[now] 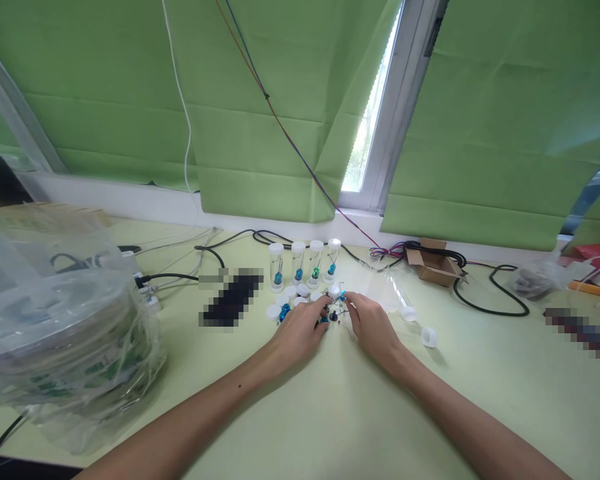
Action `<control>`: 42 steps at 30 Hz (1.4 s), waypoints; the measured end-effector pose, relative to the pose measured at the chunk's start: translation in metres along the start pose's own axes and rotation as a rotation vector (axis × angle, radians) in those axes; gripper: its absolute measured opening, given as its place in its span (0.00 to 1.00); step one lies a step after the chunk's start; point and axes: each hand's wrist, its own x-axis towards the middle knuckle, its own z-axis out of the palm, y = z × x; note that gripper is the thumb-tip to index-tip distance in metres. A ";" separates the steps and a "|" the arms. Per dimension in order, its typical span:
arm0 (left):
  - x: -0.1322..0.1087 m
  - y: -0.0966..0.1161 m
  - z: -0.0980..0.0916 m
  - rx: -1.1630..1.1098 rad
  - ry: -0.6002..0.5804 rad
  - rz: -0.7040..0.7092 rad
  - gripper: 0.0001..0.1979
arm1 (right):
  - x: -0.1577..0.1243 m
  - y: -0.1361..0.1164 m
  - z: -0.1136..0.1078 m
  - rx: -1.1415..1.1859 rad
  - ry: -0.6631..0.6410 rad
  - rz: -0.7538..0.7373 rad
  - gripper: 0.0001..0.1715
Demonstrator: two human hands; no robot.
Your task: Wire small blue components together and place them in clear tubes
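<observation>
My right hand (377,327) is closed at the fingertips around a small blue piece (343,295) with thin wire legs. To its left, my left hand (300,330) curls its fingers over a pile of small parts; what its fingertips pinch is too small to make out. Between the hands lie a small black part (333,316) and thin bits of wire. Shiny blue pieces (284,311) and round white caps (273,312) lie beside my left hand. Behind the pile, several clear tubes with white caps (299,265) stand upright, holding blue or green pieces with wires.
Clear empty tubes (397,290) lie right of the pile, with a loose white cap (429,337) nearby. An open cardboard box (434,263) and black cables (495,310) are at the back right. A large plastic-wrapped spool (65,333) fills the left side.
</observation>
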 end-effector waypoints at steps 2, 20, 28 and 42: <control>0.001 0.000 0.000 -0.009 0.007 -0.008 0.19 | 0.000 0.000 0.001 0.010 -0.011 -0.001 0.16; 0.004 0.001 -0.003 -0.007 -0.007 -0.004 0.06 | -0.002 0.001 0.004 -0.004 -0.040 -0.034 0.17; 0.008 0.005 -0.013 -0.026 0.184 -0.013 0.06 | -0.001 0.000 0.006 0.042 -0.048 -0.067 0.18; 0.011 0.007 -0.014 -0.179 0.398 -0.023 0.07 | 0.004 -0.003 0.009 -0.050 -0.221 -0.119 0.35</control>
